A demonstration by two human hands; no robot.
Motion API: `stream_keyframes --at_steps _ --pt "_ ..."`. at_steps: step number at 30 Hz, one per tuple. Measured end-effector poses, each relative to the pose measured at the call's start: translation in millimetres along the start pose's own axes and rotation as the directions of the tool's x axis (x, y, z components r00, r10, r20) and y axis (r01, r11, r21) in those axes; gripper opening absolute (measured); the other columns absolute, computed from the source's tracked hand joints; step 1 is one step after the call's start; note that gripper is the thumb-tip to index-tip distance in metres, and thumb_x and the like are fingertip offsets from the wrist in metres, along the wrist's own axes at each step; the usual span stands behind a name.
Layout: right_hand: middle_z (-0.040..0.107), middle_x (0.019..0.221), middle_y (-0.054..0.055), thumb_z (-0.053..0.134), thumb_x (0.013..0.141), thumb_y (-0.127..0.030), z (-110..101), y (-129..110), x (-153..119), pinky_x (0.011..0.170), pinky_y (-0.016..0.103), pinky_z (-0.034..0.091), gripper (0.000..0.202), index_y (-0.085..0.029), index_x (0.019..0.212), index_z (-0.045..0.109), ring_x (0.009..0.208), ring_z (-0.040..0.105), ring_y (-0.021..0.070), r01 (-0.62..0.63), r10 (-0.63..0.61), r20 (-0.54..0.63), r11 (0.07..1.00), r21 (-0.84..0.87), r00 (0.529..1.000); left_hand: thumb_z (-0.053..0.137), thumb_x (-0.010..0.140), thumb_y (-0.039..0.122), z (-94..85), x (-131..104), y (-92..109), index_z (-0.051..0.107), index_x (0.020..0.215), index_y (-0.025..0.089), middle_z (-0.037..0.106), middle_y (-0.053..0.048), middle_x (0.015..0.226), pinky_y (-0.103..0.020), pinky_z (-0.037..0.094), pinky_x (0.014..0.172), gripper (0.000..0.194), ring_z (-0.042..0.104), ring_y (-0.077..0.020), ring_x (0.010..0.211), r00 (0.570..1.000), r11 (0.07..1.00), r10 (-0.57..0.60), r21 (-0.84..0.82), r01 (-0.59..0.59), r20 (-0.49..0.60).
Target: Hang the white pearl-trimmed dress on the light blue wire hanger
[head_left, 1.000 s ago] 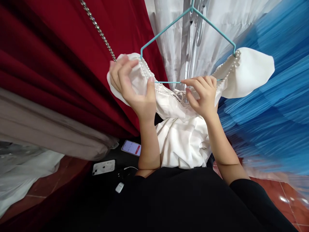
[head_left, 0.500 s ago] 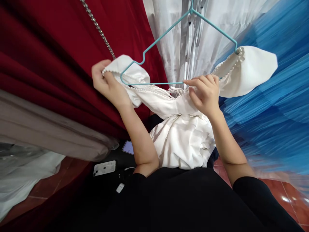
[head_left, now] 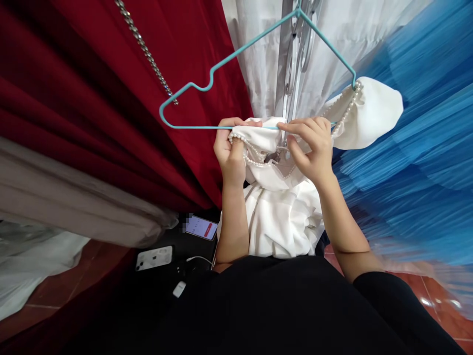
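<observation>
A light blue hanger (head_left: 254, 42) hangs at the top centre. The white dress (head_left: 283, 217) with pearl-edged straps lies below it, its body bunched before my torso. Its right strap (head_left: 377, 113) hangs from the hanger's right end. My left hand (head_left: 232, 153) grips the pearl edge of the left strap (head_left: 266, 138) near the middle of the hanger's bottom bar. The hanger's left end is bare. My right hand (head_left: 312, 148) pinches the bottom bar beside it, fingers over the white fabric.
Red cloth (head_left: 166, 49) with a beaded chain (head_left: 146, 52) hangs at left, blue tulle (head_left: 417, 162) at right, white fabric and a metal rail behind. Two phones, one white-backed (head_left: 154, 258) and one with a lit screen (head_left: 200, 227), lie on a black surface.
My left hand has moved right and slightly down with the left strap, away from the hanger's left end toward my right hand. The hanger has shifted slightly left at its lower corners.
</observation>
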State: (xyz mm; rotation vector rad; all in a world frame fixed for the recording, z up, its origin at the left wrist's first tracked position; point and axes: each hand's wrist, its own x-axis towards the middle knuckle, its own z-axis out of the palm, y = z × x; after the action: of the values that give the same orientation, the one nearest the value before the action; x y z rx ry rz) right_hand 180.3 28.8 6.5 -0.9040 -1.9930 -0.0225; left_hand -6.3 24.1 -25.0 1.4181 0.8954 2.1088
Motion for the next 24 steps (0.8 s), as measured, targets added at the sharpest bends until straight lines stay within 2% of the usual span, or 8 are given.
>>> stream_keyframes --at_steps 2,4,7,9,13,16,20,24 --pt "0.071 0.119 0.003 0.045 0.101 -0.028 -6.1 -2.3 0.7 0.108 0.053 0.046 0.031 -0.032 0.119 0.070 0.115 0.066 0.0246 0.005 -0.004 -0.044 1.000 0.015 0.999 0.060 0.096 0.066 5.0 -1.1 0.1 0.056 0.102 0.025 0.072 -0.005 0.101 -0.047 0.055 0.112 0.041 0.076 -0.0273 0.113 0.999 1.000 0.014 -0.003 -0.014 -0.040" --pt "0.069 0.122 0.006 0.045 0.102 -0.032 -14.5 -0.8 3.4 0.105 0.054 0.050 0.028 -0.030 0.119 0.068 0.120 0.066 0.0267 -0.008 0.010 -0.168 1.000 0.013 0.986 0.060 0.097 0.063 5.5 -1.3 1.2 0.055 0.100 0.024 0.071 -0.004 0.098 -0.047 0.053 0.115 0.039 0.076 -0.0261 0.110 0.998 1.000 0.008 -0.013 -0.009 -0.061" --pt "0.068 0.121 0.008 0.053 0.103 -0.036 -29.4 11.2 10.7 0.106 0.053 0.053 0.021 -0.030 0.120 0.064 0.121 0.065 0.0279 -0.026 0.000 -0.429 0.998 -0.055 0.903 0.063 0.095 0.060 2.8 -0.6 4.0 0.055 0.099 0.025 0.070 -0.003 0.095 -0.047 0.053 0.116 0.037 0.077 -0.0250 0.105 0.997 1.000 -0.005 -0.019 0.003 -0.075" --pt "0.070 0.119 0.010 0.063 0.098 -0.034 -38.9 24.2 15.9 0.107 0.053 0.052 0.023 -0.029 0.120 0.065 0.120 0.065 0.0288 -0.001 -0.054 -0.508 0.994 -0.107 0.859 0.064 0.095 0.059 1.1 0.3 5.8 0.054 0.099 0.025 0.070 -0.003 0.093 -0.046 0.053 0.114 0.036 0.078 -0.0247 0.103 0.997 1.000 -0.004 -0.021 0.003 -0.071" --pt "0.077 0.110 0.009 0.061 0.092 -0.012 -55.3 48.6 23.1 0.101 0.045 0.056 0.025 -0.027 0.110 0.071 0.110 0.071 0.0250 0.045 -0.058 -0.455 0.998 -0.039 0.888 0.066 0.095 0.055 -2.1 3.2 8.4 0.055 0.096 0.024 0.068 -0.002 0.086 -0.047 0.054 0.113 0.033 0.078 -0.0239 0.097 0.997 0.999 0.013 -0.046 -0.017 -0.076" --pt "0.077 0.097 0.008 0.053 0.086 0.000 -69.2 60.9 28.7 0.082 0.036 0.056 0.032 -0.022 0.098 0.072 0.092 0.073 0.0201 -0.042 0.006 -0.460 0.997 -0.069 0.888 0.066 0.094 0.054 -3.7 4.6 9.3 0.056 0.095 0.024 0.068 -0.002 0.088 -0.047 0.054 0.112 0.032 0.078 -0.0237 0.096 0.997 0.998 0.027 -0.051 -0.032 -0.079" --pt "0.070 0.073 0.005 0.058 0.078 0.002 -85.6 75.7 37.5 0.058 0.032 0.037 0.026 -0.018 0.083 0.074 0.061 0.054 0.0120 -0.221 0.115 -0.448 0.956 -0.192 0.886 0.066 0.094 0.054 -3.1 4.0 7.2 0.057 0.097 0.024 0.069 -0.003 0.088 -0.048 0.054 0.112 0.031 0.078 -0.0249 0.099 0.998 0.998 0.027 -0.062 -0.030 -0.059" --pt "0.072 0.071 0.006 0.061 0.082 -0.002 -90.1 81.1 44.1 0.056 0.030 0.035 0.021 -0.016 0.082 0.076 0.060 0.051 0.0094 -0.324 0.220 -0.377 0.916 -0.237 0.900 0.067 0.094 0.054 -4.5 5.8 4.4 0.057 0.096 0.025 0.069 -0.002 0.086 -0.048 0.053 0.115 0.031 0.078 -0.0242 0.097 0.997 0.997 0.031 -0.061 -0.035 -0.065"
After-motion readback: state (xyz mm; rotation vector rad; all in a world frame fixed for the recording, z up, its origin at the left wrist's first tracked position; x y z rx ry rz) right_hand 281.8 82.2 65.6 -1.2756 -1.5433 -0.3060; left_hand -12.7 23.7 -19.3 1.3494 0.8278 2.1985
